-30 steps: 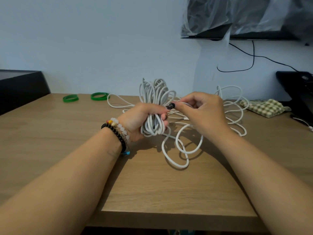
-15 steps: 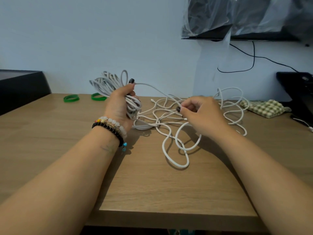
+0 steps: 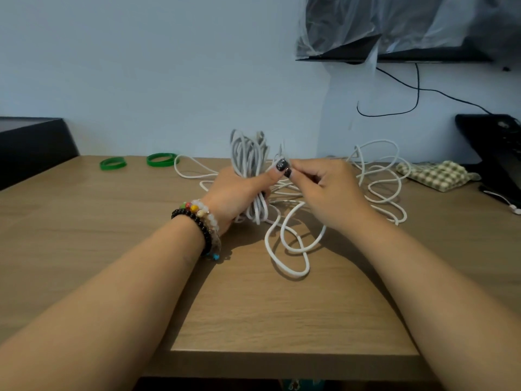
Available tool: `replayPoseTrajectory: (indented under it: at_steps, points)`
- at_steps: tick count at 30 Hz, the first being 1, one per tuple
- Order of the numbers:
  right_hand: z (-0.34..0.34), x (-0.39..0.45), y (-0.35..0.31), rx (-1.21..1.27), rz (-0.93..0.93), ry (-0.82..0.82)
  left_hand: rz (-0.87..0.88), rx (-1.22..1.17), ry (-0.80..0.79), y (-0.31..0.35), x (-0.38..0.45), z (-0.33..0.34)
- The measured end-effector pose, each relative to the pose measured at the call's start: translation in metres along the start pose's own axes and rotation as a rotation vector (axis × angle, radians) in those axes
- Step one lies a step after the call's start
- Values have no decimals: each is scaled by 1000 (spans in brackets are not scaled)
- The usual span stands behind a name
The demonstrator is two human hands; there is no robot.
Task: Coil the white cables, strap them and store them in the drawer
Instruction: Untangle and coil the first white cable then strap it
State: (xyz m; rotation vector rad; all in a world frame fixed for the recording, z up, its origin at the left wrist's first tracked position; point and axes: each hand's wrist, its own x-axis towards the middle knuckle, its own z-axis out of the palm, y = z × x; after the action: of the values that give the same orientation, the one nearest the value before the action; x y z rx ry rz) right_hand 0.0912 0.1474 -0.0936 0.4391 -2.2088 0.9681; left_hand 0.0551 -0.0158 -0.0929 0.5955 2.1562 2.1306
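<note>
Left hand grips upright coiled cable bundle above wooden table, right hand pinches a strand beside it, loose white cable sprawled on table near both hands.

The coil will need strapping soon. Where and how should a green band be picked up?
Take the nearer green band by its near rim, reaching from the front with the right hand. It lies flat on the table, so a pinch across the thin rim should suit. The left hand holds the coil.
</note>
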Motion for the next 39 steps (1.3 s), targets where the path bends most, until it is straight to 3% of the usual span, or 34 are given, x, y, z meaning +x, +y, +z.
replayPoseTrajectory:
  at_steps: [13,19,25,32,39]
  points:
    - [4,-1,-10,-349,-69,-183,-19,-96,-39,-1,3,-5]
    - [11,-1,-12,-335,-68,-188,-48,-178,46,1,3,-2]
    - [13,-2,-12,-250,-21,-147,-200,-544,7,10,6,-10]
    - [15,-1,-4,-246,-42,-130,-222,-512,-69,15,2,-9]
    - [13,-1,-10,-154,13,-157,-204,-633,-99,11,4,-8]
